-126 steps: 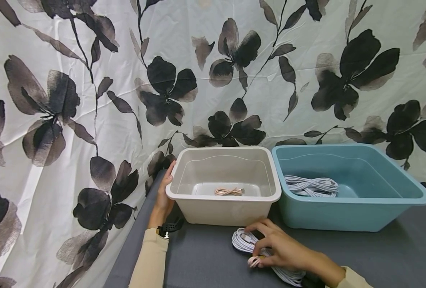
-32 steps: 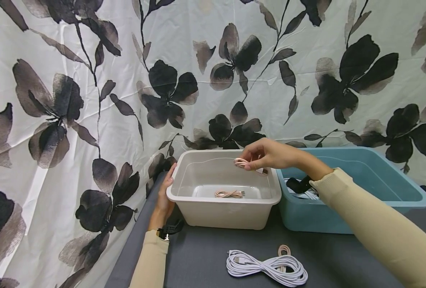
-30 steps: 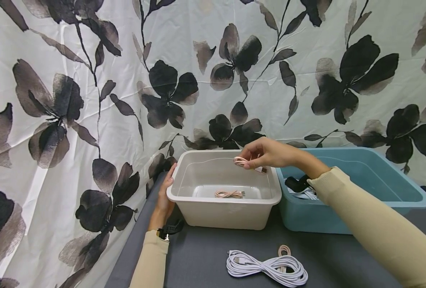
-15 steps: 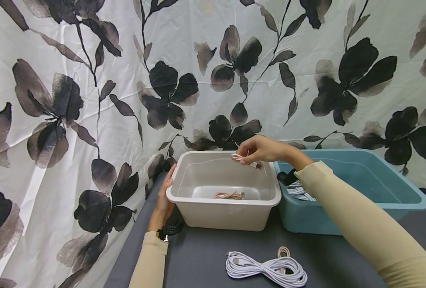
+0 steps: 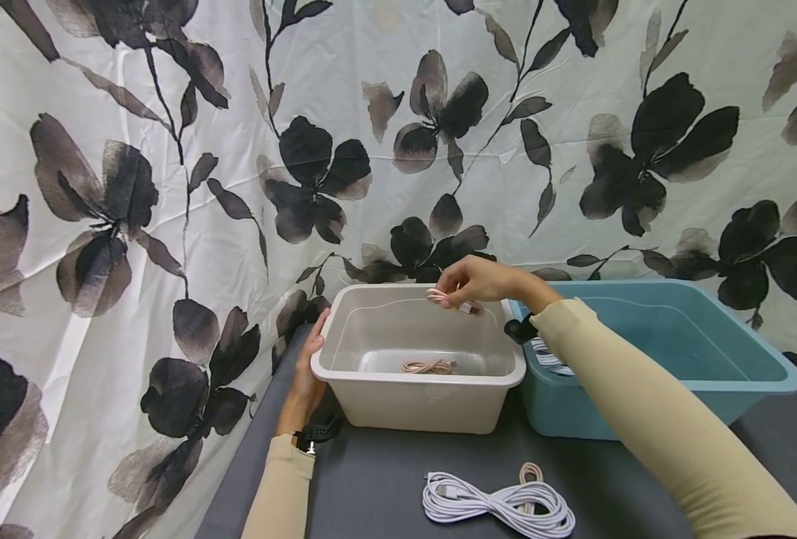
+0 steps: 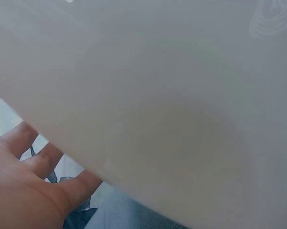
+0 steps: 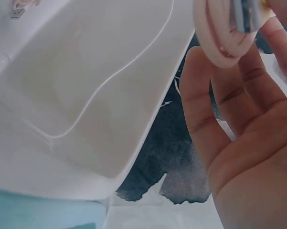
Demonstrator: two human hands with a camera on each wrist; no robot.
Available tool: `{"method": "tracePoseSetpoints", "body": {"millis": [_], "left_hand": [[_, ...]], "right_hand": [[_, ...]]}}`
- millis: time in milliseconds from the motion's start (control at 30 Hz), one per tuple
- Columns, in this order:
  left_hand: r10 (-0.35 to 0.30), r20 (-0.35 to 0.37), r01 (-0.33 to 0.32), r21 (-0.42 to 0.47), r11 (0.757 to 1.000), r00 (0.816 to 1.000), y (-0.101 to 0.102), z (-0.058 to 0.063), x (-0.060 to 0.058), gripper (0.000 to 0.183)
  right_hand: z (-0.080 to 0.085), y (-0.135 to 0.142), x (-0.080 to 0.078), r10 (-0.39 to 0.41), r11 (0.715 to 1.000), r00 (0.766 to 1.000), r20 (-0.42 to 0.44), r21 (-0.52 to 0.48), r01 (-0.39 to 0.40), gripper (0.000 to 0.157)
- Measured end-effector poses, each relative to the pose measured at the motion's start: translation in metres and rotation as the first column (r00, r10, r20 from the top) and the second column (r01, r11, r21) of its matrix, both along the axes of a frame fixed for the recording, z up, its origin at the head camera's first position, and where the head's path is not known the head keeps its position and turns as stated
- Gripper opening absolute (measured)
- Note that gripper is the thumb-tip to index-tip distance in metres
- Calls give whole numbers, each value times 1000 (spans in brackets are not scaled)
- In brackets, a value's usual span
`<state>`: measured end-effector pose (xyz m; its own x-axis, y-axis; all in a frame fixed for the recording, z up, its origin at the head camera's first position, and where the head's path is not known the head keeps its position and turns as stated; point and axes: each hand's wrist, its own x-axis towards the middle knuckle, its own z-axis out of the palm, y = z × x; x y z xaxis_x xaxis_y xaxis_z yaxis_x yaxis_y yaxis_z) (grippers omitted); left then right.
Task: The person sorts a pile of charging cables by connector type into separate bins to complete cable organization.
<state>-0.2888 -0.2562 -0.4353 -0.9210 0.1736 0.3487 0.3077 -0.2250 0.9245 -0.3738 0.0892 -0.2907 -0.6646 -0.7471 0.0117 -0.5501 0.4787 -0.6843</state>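
My right hand [image 5: 482, 281] pinches a small coiled pink USB cable [image 5: 436, 296] above the back part of the beige bin [image 5: 417, 404]. In the right wrist view, the cable's loops [image 7: 217, 36] hang between the thumb and fingers, a metal plug [image 7: 247, 16] beside them. Against the bin's left side lies my left hand [image 5: 307, 367], its fingers extended; the left wrist view shows the fingers [image 6: 47, 157] partly hidden behind the bin wall [image 6: 157, 95]. On the bin's floor sits another coiled pinkish USB cable [image 5: 426, 367].
A blue bin [image 5: 573, 412] stands right beside the beige one, with white cable [image 5: 548, 355] inside, partly hidden by my right arm. On the grey table in front lies a white cable bundle [image 5: 499, 505], over a pinkish cable [image 5: 530, 471]. Floral fabric [image 5: 236, 150] hangs behind.
My right hand has lifted the pink cable from the white bundle on the table to above the beige bin, lately drifting slightly left. My left hand stays at the bin's side.
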Motion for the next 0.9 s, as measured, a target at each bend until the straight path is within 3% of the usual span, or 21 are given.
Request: {"method": "tracePoseSetpoints", "body": {"millis": [400, 700, 900], "left_hand": [[-9, 10, 9, 32, 999, 1000, -4, -5, -4, 58], [-3, -1, 3, 19, 1000, 1000, -2, -3, -3, 58], [6, -7, -6, 6, 1000, 1000, -2, -2, -3, 56]], "right_hand": [[-13, -16, -11, -16, 999, 1000, 25, 40, 15, 16], [-20, -22, -13, -37, 997, 990, 134, 70, 27, 16], [-22, -21, -15, -31, 993, 999, 14, 112, 29, 17]]}}
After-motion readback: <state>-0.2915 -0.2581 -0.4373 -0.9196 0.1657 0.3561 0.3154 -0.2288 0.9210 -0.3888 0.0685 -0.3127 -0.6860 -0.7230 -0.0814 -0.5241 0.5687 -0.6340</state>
